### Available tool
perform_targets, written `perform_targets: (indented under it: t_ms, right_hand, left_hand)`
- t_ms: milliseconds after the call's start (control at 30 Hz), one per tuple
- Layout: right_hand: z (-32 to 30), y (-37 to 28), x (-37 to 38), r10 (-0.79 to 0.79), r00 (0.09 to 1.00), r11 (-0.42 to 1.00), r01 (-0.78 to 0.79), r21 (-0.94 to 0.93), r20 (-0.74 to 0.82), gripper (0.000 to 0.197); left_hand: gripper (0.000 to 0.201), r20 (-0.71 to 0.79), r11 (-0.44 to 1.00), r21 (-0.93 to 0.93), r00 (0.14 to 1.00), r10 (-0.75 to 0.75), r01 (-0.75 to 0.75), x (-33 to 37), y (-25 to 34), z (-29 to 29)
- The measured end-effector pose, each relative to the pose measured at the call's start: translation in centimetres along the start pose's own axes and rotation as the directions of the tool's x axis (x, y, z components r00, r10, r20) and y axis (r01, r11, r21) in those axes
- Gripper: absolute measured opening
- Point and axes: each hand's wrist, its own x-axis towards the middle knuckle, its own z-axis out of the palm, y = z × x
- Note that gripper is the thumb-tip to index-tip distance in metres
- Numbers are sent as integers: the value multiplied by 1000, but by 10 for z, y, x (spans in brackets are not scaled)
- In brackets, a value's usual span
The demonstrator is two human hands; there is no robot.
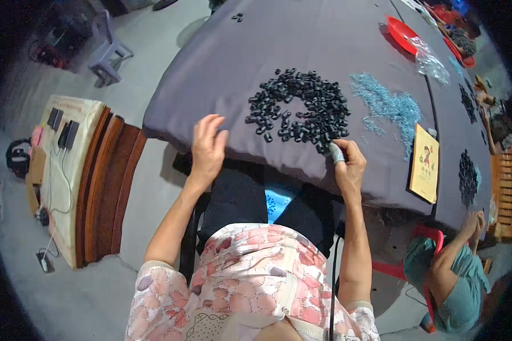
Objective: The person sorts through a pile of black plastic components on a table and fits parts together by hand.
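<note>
My left hand (209, 146) is raised over the near edge of the grey-covered table (210, 74), fingers apart and nothing in them. Small black plastic-looking pieces (324, 108) lie in a loose ring-shaped heap in front of me. At the heap's near right side is my right hand (350, 162), its thumb and forefinger closed together; a pale wrap covers one fingertip. Whatever sits in that pinch, if anything, is hidden. To the right of the heap spread many thin, light-blue translucent small pieces (389, 105).
A yellow booklet (424, 165) lies near the right table edge. Farther back are a red basin (403, 35) and a clear plastic bag (431, 59). Other people sit along the right side, one in teal (458, 290). A side stand (77, 170) and grey plastic chair (108, 51) are left.
</note>
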Motion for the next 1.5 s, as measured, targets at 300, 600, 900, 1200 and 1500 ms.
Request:
perform_targets:
  t_ms: [300,600,900,1200,1500]
  right_hand:
    - [-5,24,4,329,944,859,-297,418,-5,14]
    - [-4,18,6,306,952,849,-268,455,-9,16]
    - [-1,20,5,245,969,905,-217,366,-33,12]
    - [-4,12,4,253,967,921,-232,313,-28,12]
    - [-3,13,5,234,972,939,-220,262,-21,17]
  left_hand:
    - [57,287,934,46,900,327,-354,40,60,98]
    - [49,505,755,-3,651,567,-655,68,108,158]
    - [27,396,760,76,719,572,-646,77,73,145]
    - [21,227,809,-14,786,575,-587,82,38,107]
    - [27,108,938,-32,932,346,-344,77,0,72]
